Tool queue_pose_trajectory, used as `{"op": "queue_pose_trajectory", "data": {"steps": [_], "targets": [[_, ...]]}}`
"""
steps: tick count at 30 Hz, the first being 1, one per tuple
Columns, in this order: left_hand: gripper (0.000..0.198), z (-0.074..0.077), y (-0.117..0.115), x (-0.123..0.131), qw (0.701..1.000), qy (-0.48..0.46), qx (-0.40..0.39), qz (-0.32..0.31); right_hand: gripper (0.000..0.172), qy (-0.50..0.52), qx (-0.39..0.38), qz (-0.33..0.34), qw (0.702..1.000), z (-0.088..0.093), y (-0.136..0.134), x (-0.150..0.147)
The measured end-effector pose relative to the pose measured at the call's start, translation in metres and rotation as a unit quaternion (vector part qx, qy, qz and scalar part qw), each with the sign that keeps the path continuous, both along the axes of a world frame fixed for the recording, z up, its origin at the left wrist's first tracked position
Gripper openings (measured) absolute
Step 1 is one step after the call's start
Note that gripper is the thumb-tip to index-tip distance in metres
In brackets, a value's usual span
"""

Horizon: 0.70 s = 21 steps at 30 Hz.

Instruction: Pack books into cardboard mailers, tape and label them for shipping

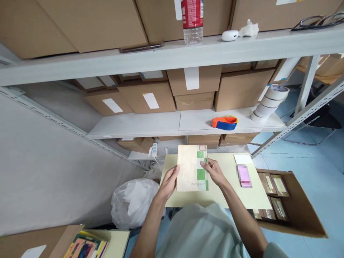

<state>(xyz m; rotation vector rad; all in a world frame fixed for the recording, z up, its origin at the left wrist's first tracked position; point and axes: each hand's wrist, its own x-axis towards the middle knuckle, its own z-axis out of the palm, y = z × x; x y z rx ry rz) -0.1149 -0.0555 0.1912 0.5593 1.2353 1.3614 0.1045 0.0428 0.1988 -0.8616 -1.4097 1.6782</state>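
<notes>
A grey wall [40,161] stood left of a stuffed plastic bag [131,206]. Over the pale-yellow table [229,163], the left hand [168,181] and right hand [214,171] gripped opposite edges of a cream book [187,168]; rightward, an open carton [303,208] sat on the blue floor [309,157].

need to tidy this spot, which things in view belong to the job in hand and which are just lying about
In the job:
- cream booklet with green squares, held by left hand and right hand
- pale yellow table beneath it

Apparently just lying about:
- bottle and crumpled tissue, upper shelf
- stuffed plastic bag, floor level
</notes>
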Motion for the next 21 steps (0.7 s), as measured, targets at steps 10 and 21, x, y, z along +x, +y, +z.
{"op": "queue_pose_trajectory", "data": {"steps": [10,21], "targets": [[0.066,0.016,0.003,0.01,0.998,0.038,0.033,-0.03,0.061,0.007,0.002,0.009,1.0,-0.012,0.006,-0.002],[0.044,-0.019,0.008,0.045,0.944,0.324,0.026,0.059,0.06,-0.049,0.019,-0.044,0.998,-0.048,-0.034,-0.036]]}}
